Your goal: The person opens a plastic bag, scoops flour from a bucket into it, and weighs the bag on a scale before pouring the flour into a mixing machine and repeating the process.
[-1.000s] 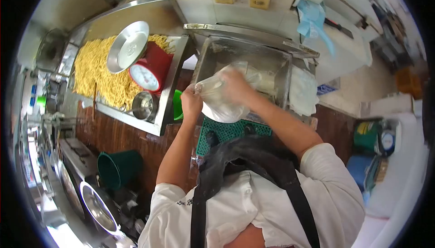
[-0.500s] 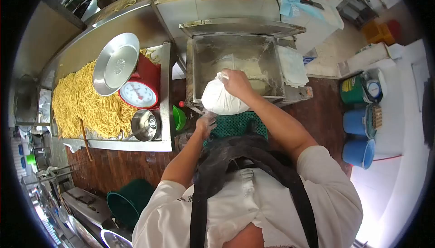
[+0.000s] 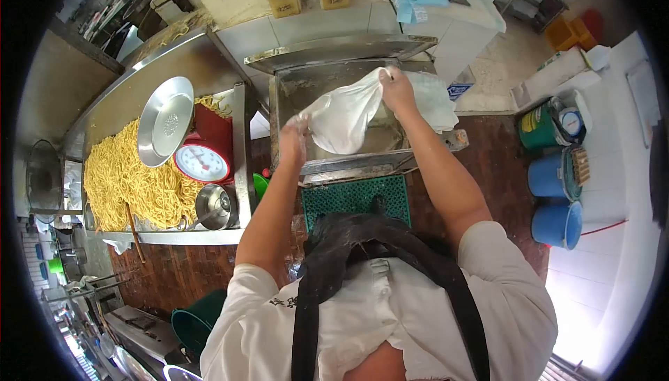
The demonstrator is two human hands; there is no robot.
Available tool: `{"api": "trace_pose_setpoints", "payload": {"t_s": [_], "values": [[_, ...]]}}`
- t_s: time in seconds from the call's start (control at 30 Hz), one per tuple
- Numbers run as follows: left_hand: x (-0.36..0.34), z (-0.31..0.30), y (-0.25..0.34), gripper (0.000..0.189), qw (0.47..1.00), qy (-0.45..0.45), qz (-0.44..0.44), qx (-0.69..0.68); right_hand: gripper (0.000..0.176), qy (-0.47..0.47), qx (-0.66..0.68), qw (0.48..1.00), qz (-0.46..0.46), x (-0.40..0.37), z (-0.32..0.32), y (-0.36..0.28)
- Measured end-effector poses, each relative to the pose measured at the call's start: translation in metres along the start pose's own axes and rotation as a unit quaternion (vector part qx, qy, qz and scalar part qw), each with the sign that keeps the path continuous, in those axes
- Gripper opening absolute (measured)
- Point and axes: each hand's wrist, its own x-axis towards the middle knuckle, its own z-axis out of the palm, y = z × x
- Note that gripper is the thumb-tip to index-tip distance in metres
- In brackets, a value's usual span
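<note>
A white cloth bag (image 3: 345, 118) hangs stretched between my two hands over an open metal bin (image 3: 369, 166). My left hand (image 3: 295, 134) is closed on its left edge, near the bin's left side. Higher up, my right hand (image 3: 396, 90) pinches the bag's upper right corner. The bag sags in the middle, and its contents, if any, are hidden. Behind it, the bin's inside shows pale powdery residue. The bin's metal lid (image 3: 341, 53) stands raised at the back.
To the left, a metal tray (image 3: 202, 237) holds yellow noodles (image 3: 132, 172), a red scale (image 3: 209, 137) with a round pan (image 3: 166, 122), and a metal pot (image 3: 216, 207). Blue buckets (image 3: 557, 225) stand at right. A green mat (image 3: 355, 200) lies below the bin.
The bag has gone from a bunched, rounded shape to being spread between both hands. My left hand has risen and taken hold of it; my right hand has moved up and right.
</note>
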Motion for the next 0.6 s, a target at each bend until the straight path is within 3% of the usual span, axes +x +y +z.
{"api": "trace_pose_setpoints", "payload": {"t_s": [0.1,0.2,0.3,0.4,0.5,0.57,0.6], "values": [[0.009,0.043,0.043,0.014,0.998,0.005,0.053,0.015,0.044,0.049,0.026,0.997,0.057,0.016,0.01,0.06],[0.027,0.062,0.052,0.016,0.994,0.035,0.095,0.031,0.046,-0.101,0.157,0.966,0.179,0.024,-0.019,0.062],[0.029,0.077,0.066,0.017,0.993,0.062,0.077,0.069,0.049,-0.12,0.238,0.95,0.163,0.033,-0.018,0.089],[0.041,0.071,0.062,0.015,0.979,0.095,0.15,0.099,0.054,-0.11,0.31,0.921,0.21,0.043,-0.001,0.12],[0.048,0.077,0.064,0.011,0.99,0.074,0.12,0.015,0.058,-0.059,0.366,0.911,0.18,0.044,-0.002,0.113],[0.079,0.02,0.019,0.014,0.993,0.11,0.049,-0.018,0.055,-0.129,0.395,0.863,0.287,0.038,0.012,0.129],[0.075,0.034,0.032,0.015,0.989,0.115,0.089,-0.004,0.054,-0.159,0.411,0.835,0.331,0.047,0.018,0.132]]}}
